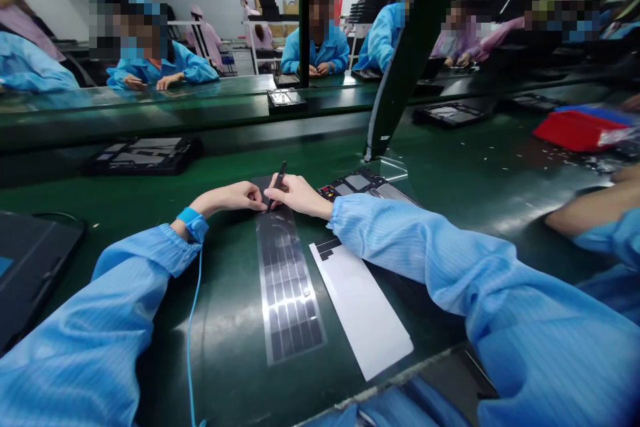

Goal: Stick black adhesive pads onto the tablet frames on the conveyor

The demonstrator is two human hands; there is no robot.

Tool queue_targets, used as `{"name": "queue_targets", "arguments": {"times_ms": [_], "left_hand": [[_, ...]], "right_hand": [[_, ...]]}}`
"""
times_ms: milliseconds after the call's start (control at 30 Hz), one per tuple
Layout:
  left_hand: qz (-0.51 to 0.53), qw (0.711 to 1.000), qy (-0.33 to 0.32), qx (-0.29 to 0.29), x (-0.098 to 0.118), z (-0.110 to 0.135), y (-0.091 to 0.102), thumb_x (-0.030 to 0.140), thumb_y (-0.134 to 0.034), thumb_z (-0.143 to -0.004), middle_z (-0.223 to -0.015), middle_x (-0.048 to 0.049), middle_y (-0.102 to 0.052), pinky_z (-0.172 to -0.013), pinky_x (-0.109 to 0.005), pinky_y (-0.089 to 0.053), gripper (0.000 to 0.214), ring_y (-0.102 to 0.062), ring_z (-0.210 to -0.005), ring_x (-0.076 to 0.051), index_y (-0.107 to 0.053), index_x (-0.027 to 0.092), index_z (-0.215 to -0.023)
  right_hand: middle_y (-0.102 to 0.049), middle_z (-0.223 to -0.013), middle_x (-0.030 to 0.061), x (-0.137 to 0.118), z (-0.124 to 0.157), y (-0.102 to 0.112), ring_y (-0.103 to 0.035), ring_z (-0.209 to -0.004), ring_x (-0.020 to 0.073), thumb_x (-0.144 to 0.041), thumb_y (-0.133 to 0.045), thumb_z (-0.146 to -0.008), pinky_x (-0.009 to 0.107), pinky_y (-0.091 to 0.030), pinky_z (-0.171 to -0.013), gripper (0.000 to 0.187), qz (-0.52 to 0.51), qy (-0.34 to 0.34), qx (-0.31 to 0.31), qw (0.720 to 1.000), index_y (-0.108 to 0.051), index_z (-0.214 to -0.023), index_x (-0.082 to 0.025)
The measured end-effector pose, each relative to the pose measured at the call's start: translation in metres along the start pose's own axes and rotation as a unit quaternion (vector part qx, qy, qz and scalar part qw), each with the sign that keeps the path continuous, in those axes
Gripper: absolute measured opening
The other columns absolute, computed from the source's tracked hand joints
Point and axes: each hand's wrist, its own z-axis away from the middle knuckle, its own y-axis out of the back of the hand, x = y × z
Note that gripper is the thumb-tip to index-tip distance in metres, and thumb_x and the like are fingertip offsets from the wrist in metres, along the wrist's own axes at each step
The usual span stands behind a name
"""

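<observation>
A long strip of small dark rectangular pieces (287,280) lies on the green bench in front of me, running away from me. My right hand (295,195) is closed on a black pen-like tool (277,184) whose tip touches the strip's far end. My left hand (235,198) rests beside it with fingers pressed on the strip's far end; a blue wrist strap (193,222) with a blue cord circles that wrist. A white backing sheet (360,303) with a few dark pieces lies to the right of the strip, partly under my right sleeve.
A black tray with parts (357,183) sits behind my right hand. Another black tray (145,155) lies far left, a dark tray (30,267) at the near left edge. A dark slanted post (405,67) rises beyond. Another person's arm (585,210) lies at right, near a red bin (575,130). Several people sit opposite.
</observation>
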Motion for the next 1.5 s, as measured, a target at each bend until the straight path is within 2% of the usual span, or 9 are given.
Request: {"name": "queue_targets", "arguments": {"times_ms": [267,433,500,567,633,733,833,1100,1500], "left_hand": [[0.001,1.000,0.004,0.005,-0.001,-0.002,-0.002,0.050,-0.058,-0.057,-0.055,0.0018,-0.042,-0.050,-0.023,-0.025,0.034,-0.036,-0.052,-0.012,-0.053,0.016,-0.059],[-0.019,1.000,0.009,0.011,-0.001,0.000,0.002,0.053,-0.060,-0.056,-0.057,0.0001,-0.049,-0.054,-0.024,-0.031,0.037,-0.044,-0.057,-0.015,-0.052,0.017,-0.059],[-0.022,0.996,0.026,0.078,0.013,0.002,-0.005,0.054,-0.059,-0.060,-0.061,-0.0015,-0.053,-0.056,-0.026,-0.034,0.039,-0.048,-0.060,-0.017,-0.054,0.016,-0.065],[-0.008,0.974,0.017,0.224,0.037,0.005,-0.026,0.053,-0.052,-0.071,-0.069,-0.0030,-0.056,-0.059,-0.027,-0.036,0.037,-0.050,-0.065,-0.018,-0.054,0.016,-0.073],[0.007,0.933,-0.057,0.354,0.066,0.009,-0.056,0.043,-0.044,-0.082,-0.078,-0.0038,-0.056,-0.065,-0.028,-0.039,0.028,-0.051,-0.071,-0.017,-0.052,0.016,-0.081],[-0.026,0.909,-0.259,0.325,0.102,0.016,-0.104,0.026,-0.048,-0.081,-0.092,-0.0060,-0.053,-0.076,-0.031,-0.041,0.012,-0.050,-0.086,-0.018,-0.045,0.017,-0.089],[-0.069,0.886,-0.362,0.282,0.114,0.020,-0.129,0.016,-0.052,-0.078,-0.101,-0.0098,-0.049,-0.079,-0.035,-0.042,0.016,-0.047,-0.094,-0.020,-0.038,0.018,-0.086],[-0.092,0.875,-0.381,0.282,0.103,0.019,-0.126,0.011,-0.053,-0.078,-0.095,-0.0077,-0.053,-0.069,-0.033,-0.044,0.023,-0.050,-0.086,-0.019,-0.032,0.021,-0.075],[-0.123,0.874,-0.396,0.254,0.107,0.022,-0.126,0.007,-0.054,-0.078,-0.107,-0.0076,-0.059,-0.076,-0.038,-0.044,0.026,-0.050,-0.091,-0.019,-0.033,0.019,-0.070]], "right_hand": [[-0.061,-0.063,0.0025,-0.004,-0.002,-0.005,-0.063,-0.061,0.0126,-0.026,-0.056,-0.081,0.020,-0.048,-0.059,0.017,0.017,-0.007,0.014,1.000,-0.052,-0.072,-0.012],[-0.060,-0.065,0.0012,-0.045,0.006,0.035,-0.062,-0.059,0.0109,-0.036,-0.056,-0.081,0.022,-0.049,-0.059,0.025,-0.029,0.026,0.098,0.994,-0.049,-0.073,-0.013],[-0.058,-0.063,0.0014,-0.057,0.029,0.061,-0.059,-0.053,0.0098,-0.036,-0.055,-0.082,0.023,-0.049,-0.055,0.027,-0.014,0.017,0.097,0.995,-0.048,-0.071,-0.013],[-0.055,-0.053,0.0004,-0.057,0.061,0.083,-0.055,-0.047,0.0090,-0.035,-0.055,-0.083,0.022,-0.047,-0.049,0.030,0.047,-0.027,0.067,0.996,-0.049,-0.065,-0.012],[-0.051,-0.046,-0.0013,-0.045,0.091,0.094,-0.050,-0.040,0.0082,-0.035,-0.055,-0.083,0.020,-0.043,-0.040,0.031,0.066,-0.102,0.038,0.992,-0.048,-0.061,-0.013],[-0.047,-0.043,-0.0045,-0.021,0.117,0.094,-0.044,-0.032,0.0063,-0.037,-0.054,-0.083,0.018,-0.036,-0.031,0.031,0.009,-0.172,0.027,0.985,-0.045,-0.063,-0.015],[-0.045,-0.042,-0.0063,-0.006,0.116,0.088,-0.039,-0.027,0.0043,-0.038,-0.052,-0.084,0.017,-0.029,-0.026,0.031,-0.028,-0.161,0.016,0.986,-0.043,-0.065,-0.016],[-0.046,-0.042,-0.0071,0.005,0.098,0.085,-0.040,-0.028,0.0037,-0.037,-0.051,-0.085,0.014,-0.028,-0.026,0.027,0.012,-0.084,-0.009,0.996,-0.047,-0.069,-0.015],[-0.046,-0.045,-0.0060,-0.001,0.098,0.086,-0.041,-0.032,0.0041,-0.036,-0.047,-0.086,0.015,-0.029,-0.031,0.028,0.073,-0.079,-0.008,0.994,-0.044,-0.068,-0.015]]}}
